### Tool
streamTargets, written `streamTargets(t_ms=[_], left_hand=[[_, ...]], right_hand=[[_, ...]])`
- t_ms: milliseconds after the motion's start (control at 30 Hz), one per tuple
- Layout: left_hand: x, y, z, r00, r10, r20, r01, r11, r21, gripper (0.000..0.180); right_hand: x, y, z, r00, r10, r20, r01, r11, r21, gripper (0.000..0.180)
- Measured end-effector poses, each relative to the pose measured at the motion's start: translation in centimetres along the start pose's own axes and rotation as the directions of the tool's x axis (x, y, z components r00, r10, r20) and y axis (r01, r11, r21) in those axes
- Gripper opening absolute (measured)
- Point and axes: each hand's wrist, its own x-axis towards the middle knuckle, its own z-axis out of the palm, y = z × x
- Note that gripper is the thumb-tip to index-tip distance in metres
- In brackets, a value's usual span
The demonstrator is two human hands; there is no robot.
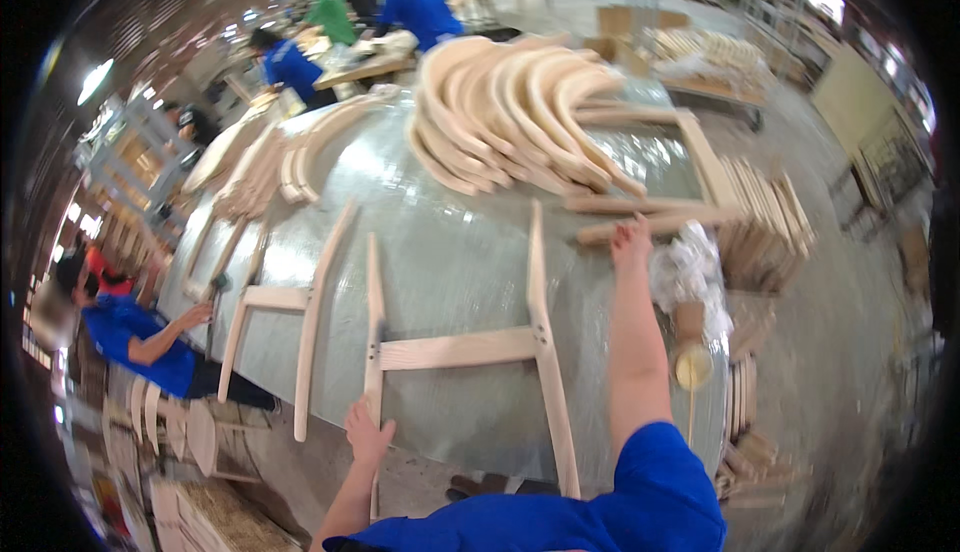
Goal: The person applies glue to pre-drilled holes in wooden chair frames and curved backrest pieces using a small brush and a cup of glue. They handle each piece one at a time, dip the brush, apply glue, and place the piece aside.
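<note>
An H-shaped wooden chair frame [460, 349] lies in front of me on the grey table, its two posts joined by a wide crosspiece. Dark spots mark the joints. My left hand [370, 434] is closed around the lower part of its left post, thumb on the inner side. My right arm stretches far forward. At its end my right hand [631, 240] has its fingers drawn together beside a loose wooden rail [672, 220]. Blur hides whether anything small is between those fingers. A crumpled clear plastic bag [690, 277] lies just right of that hand.
Curved wooden pieces [500, 112] are heaped at the table's far side. A second frame [310, 317] lies to the left, near a co-worker [150, 337] in blue. Stacked slats [765, 217] and a round yellowish container [692, 367] with a stick are at the right edge.
</note>
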Motion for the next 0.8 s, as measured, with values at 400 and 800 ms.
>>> streamTargets(t_ms=[400, 800], left_hand=[[-1.4, 0.2, -1.3, 0.996, -0.083, 0.013, 0.084, 0.965, -0.247, 0.065], [0.6, 1.4, 0.9, 0.995, -0.080, -0.053, 0.081, 0.997, 0.019, 0.063]], right_hand=[[3.5, -3.0, 1.3, 0.965, -0.075, -0.250, 0.055, 0.995, -0.088, 0.046], [0.7, -4.4, 18.0, 0.630, -0.644, 0.434, 0.570, 0.763, 0.305, 0.038]])
